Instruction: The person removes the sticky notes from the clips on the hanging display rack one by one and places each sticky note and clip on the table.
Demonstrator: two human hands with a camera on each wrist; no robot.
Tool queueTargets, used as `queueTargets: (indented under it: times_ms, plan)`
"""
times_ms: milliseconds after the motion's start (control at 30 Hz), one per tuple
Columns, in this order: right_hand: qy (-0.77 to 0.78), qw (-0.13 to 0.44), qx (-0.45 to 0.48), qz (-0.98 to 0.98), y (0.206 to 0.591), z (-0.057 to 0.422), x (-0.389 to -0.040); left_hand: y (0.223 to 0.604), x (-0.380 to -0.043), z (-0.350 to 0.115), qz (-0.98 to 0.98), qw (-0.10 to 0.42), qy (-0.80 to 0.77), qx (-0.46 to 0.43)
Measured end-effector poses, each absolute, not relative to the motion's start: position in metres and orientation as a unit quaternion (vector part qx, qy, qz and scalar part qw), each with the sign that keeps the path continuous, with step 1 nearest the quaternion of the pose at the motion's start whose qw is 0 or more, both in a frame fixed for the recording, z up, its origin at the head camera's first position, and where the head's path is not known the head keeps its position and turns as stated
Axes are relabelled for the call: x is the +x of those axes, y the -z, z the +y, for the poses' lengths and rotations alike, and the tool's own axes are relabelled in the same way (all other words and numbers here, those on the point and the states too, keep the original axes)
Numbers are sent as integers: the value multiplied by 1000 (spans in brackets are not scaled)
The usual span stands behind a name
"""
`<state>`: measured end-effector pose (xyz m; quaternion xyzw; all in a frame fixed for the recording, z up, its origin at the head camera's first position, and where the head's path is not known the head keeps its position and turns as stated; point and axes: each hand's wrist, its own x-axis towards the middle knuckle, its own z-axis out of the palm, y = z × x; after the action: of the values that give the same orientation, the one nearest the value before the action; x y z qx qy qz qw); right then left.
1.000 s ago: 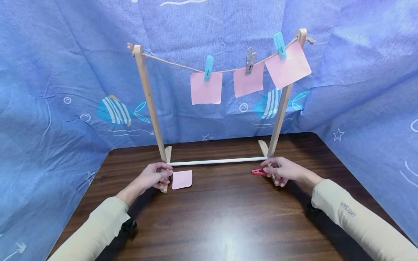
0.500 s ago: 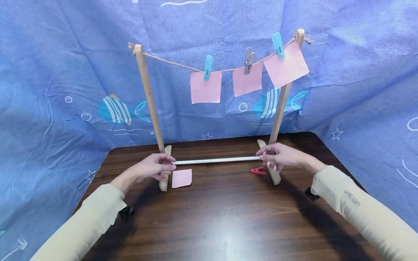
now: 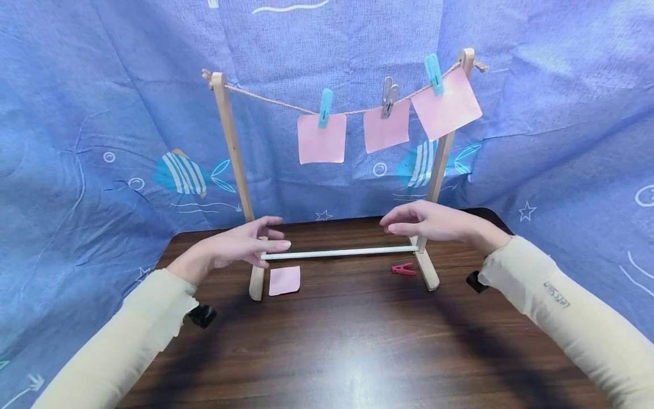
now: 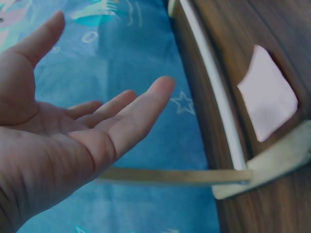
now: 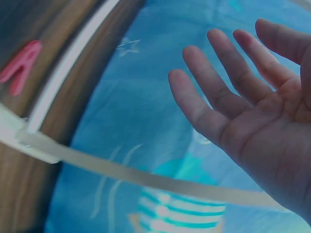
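Note:
My left hand (image 3: 244,244) is held in the air in front of the left post's foot, fingers loosely spread and holding nothing. Below and right of it, a pink paper square (image 3: 284,280) lies on the table. My right hand (image 3: 431,220) hovers before the right post, its fingers apart and nothing in them; the right wrist view shows the bare palm. A red clothespin (image 3: 403,268) lies on the table beneath it. On the rope hang a left pink paper (image 3: 322,142) under a blue clothespin (image 3: 326,108), a middle paper (image 3: 386,129) under a grey clip (image 3: 390,99), and a tilted right paper (image 3: 449,111).
A wooden stand carries the rope (image 3: 271,101) between its left post (image 3: 233,142) and right post (image 3: 440,165). A white rod (image 3: 337,252) joins the feet low down. Blue cloth (image 3: 102,113) surrounds the brown table (image 3: 327,335) at the back and sides.
Both hands have risen from the stand's feet, the right one also moving leftward. The red clothespin, earlier by the right fingers, now lies apart from the hand. The hanging papers stay in place.

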<state>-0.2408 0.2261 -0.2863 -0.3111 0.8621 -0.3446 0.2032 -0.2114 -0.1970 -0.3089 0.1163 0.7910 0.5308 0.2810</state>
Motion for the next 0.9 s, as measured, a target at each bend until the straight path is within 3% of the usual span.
queueTargets:
  times_ms: [367, 700, 900]
  plan:
    - [384, 173, -368, 829, 240, 202, -232, 274, -213, -175, 760, 179, -610, 133]
    - [475, 60, -398, 783, 210, 182, -230, 249, -217, -152, 725, 93, -658, 181]
    - [521, 31, -416, 745, 194, 165, -231, 235, -221, -137, 684, 18, -702, 197]
